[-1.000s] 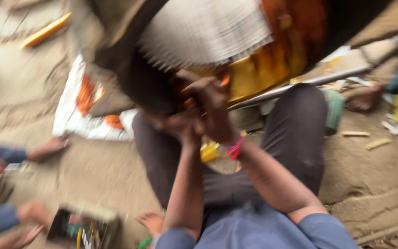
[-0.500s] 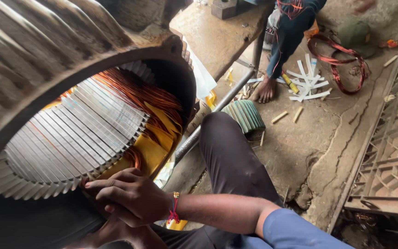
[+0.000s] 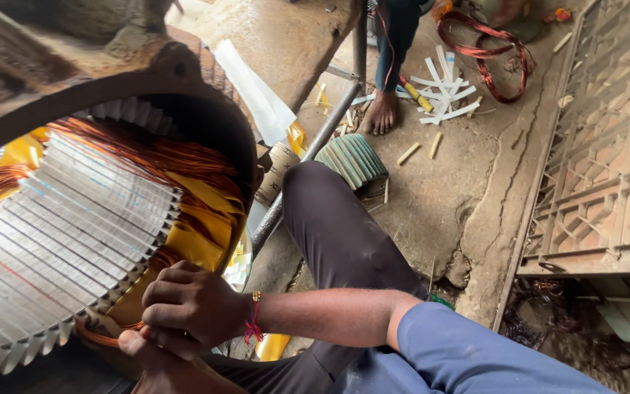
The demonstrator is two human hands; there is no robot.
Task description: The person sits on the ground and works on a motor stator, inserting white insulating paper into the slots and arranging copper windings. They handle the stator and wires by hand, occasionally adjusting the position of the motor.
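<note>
A large motor stator [image 3: 74, 219] with grey slotted laminations fills the left side, inside a rusty round housing [image 3: 147, 73]. Copper wire coils [image 3: 162, 157] and yellow insulation sheet [image 3: 198, 226] line its bore. My right hand [image 3: 191, 303], with a red thread band at the wrist, is clenched over copper wire at the stator's lower rim. My left hand [image 3: 151, 357] lies just under it, fingers pressed against the same wire bundle, mostly hidden by the right hand. My dark-trousered knee [image 3: 337, 226] rises beside them.
A metal bar [image 3: 308, 160] leans by the housing. A ribbed green-grey part [image 3: 355, 157] lies on the concrete floor. Another person's bare foot [image 3: 380, 113] stands near white paper strips [image 3: 442, 91] and a loose copper coil [image 3: 486, 55]. A metal grille [image 3: 607, 146] lies right.
The view has swung from a blurred look at the floor and legs up to the stator bore. My hands have stayed together at the lower rim, on the copper wire.
</note>
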